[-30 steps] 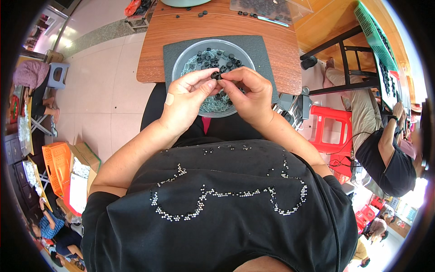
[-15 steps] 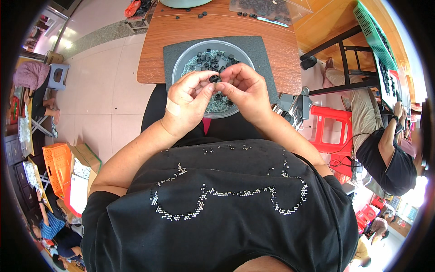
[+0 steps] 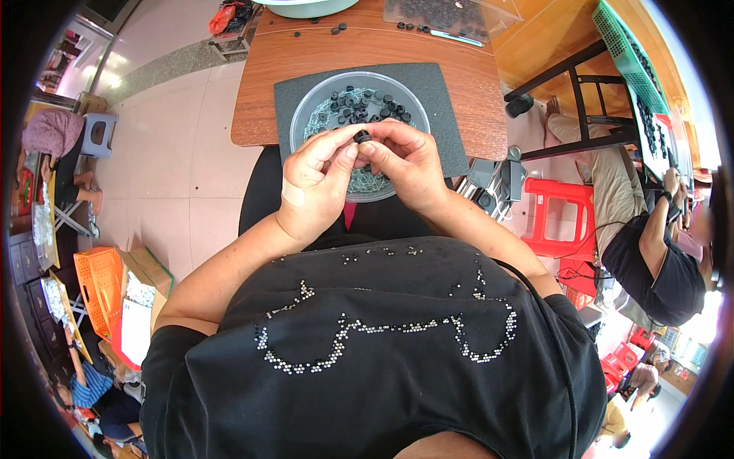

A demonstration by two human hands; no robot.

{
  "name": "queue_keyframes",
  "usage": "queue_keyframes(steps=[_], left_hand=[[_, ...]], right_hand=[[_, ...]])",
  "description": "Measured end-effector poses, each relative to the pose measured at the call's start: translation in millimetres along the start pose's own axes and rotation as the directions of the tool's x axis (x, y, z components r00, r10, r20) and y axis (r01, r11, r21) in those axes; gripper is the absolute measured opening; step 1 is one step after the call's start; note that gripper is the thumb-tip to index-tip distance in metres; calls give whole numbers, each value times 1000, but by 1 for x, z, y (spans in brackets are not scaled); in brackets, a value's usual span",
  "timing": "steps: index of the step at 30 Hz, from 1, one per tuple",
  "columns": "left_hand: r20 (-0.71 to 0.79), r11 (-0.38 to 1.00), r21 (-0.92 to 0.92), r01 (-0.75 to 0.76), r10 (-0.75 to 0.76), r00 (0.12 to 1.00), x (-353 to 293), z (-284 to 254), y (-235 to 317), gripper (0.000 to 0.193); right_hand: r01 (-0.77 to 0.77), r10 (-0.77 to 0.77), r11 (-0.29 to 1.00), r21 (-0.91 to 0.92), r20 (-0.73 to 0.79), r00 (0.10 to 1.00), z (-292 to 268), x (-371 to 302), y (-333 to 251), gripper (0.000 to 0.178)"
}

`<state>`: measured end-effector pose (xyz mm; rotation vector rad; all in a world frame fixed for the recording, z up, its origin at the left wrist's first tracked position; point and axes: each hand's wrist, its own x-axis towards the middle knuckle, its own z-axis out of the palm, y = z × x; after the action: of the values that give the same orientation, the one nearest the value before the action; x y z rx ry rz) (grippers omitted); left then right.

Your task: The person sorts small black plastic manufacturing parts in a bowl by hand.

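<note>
Between the fingertips of both hands is a small round black part (image 3: 362, 137), looking like a plastic cap. My left hand (image 3: 315, 172) pinches it with thumb and forefinger from one side; a pale patch covers the back of that wrist. From the other side my right hand (image 3: 407, 162) grips it, its fingers curled. Both hands are above the near part of a translucent grey bowl (image 3: 415, 93). Inside the bowl lie several similar black caps (image 3: 388, 99) and a heap of thin pale-green pieces (image 3: 367, 182). Under the bowl is a dark grey mat (image 3: 446, 107).
The mat lies on a brown wooden table (image 3: 256, 99) with loose caps, a light-blue pen-like tool (image 3: 456, 37), a clear tray of black parts (image 3: 436, 14) and a green basin (image 3: 306, 8). At right are a red stool (image 3: 562, 200) and a seated person (image 3: 650, 264).
The hands have come slightly closer together around the black cap, and my right fingers have curled in more. The cap stays held over the bowl.
</note>
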<state>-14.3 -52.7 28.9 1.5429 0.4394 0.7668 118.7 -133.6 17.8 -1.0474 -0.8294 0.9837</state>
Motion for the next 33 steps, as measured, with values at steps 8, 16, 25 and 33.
queue_keyframes(steps=[8,16,25,33], left_hand=[[86,999,36,14,-17,996,-6,-2,2,31],[36,997,-77,-16,19,999,-6,8,1,39],[-45,998,-61,-3,1,999,5,-12,-11,50],[-51,986,112,125,-120,992,-1,-46,-39,35]], right_hand=[[109,-110,992,-57,-11,994,-2,1,4,16],[187,-188,981,-48,-13,982,-4,2,8,16],[298,-307,920,-254,4,952,-7,4,-8,22],[-437,379,811,-389,-220,899,-70,40,13,13]])
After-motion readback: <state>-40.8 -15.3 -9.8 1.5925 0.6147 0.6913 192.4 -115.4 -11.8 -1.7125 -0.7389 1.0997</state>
